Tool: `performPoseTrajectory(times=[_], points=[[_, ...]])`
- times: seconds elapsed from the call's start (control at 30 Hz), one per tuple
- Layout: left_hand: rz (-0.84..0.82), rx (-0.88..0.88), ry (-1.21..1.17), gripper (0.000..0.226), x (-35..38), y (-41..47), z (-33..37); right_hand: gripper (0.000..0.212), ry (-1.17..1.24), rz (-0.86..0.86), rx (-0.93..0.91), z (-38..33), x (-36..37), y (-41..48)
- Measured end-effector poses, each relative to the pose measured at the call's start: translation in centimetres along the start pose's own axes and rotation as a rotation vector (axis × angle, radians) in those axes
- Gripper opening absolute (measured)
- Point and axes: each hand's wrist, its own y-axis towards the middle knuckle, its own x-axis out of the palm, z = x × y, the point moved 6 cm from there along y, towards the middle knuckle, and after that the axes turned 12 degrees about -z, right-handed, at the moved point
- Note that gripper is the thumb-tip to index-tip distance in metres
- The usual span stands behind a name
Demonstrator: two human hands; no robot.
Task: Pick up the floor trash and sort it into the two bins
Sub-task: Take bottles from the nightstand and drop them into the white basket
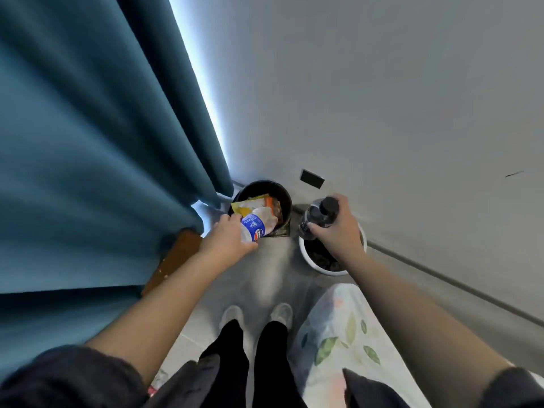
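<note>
Left hand point(232, 237), centre-left of frame, looks to be at the drop step; best to bring the clear bottle with blue label point(255, 228) fully over the mouth of the black bin point(265, 185) before letting go, neck angled down, so it does not catch the rim or roll toward the teal curtain point(88, 142) just beside it; right hand point(338, 232), centre-right, should do likewise over the white bin point(309, 260), releasing low and centred; worth checking each bottle suits its bin before dropping, since which bin takes what cannot be told from here.

Left hand: fingers curled round the lower part of the blue-label bottle, gripping it; bottle tilted, upper part over the black bin's opening; yellow and orange wrappers point(253, 205) lie at the bin's mouth, touching the bottle; held or already in, cannot tell.

Right hand: fingers wrapped round the dark bottle with black cap point(319, 214), gripping near its upper part; bottle roughly upright above the far edge of the white bin, which holds dark contents.
</note>
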Motion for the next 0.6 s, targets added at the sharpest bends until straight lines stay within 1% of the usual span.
performPoseTrajectory(times=[0.13, 0.23, 0.33, 0.43, 0.53, 0.6], points=[[-0.141, 0.016, 0.126, 0.058, 5.2, 8.9, 2.6, 0.055, -0.044, 0.019, 0.133, 9.1, -0.8, 4.6], [-0.205, 0.085, 0.152, 0.062, 9.8, 15.5, 4.3, 0.057, -0.068, 0.031, 0.239, 17.0, -0.2, 7.9], [-0.227, 0.149, 0.198, 0.057, 15.0, 21.8, 5.3, 0.057, -0.086, 0.061, 0.32, 24.4, 0.9, 11.2], [-0.256, 0.186, 0.298, 0.055, 20.0, 27.3, 6.1, 0.057, -0.095, 0.075, 0.34, 30.4, 2.8, 14.2], [-0.259, 0.237, 0.449, 0.055, 24.1, 32.1, 7.2, 0.056, -0.094, 0.077, 0.373, 35.2, 4.4, 17.0], [-0.236, 0.308, 0.587, 0.051, 26.3, 34.9, 8.4, 0.052, -0.119, 0.072, 0.401, 38.1, 5.3, 18.7]])
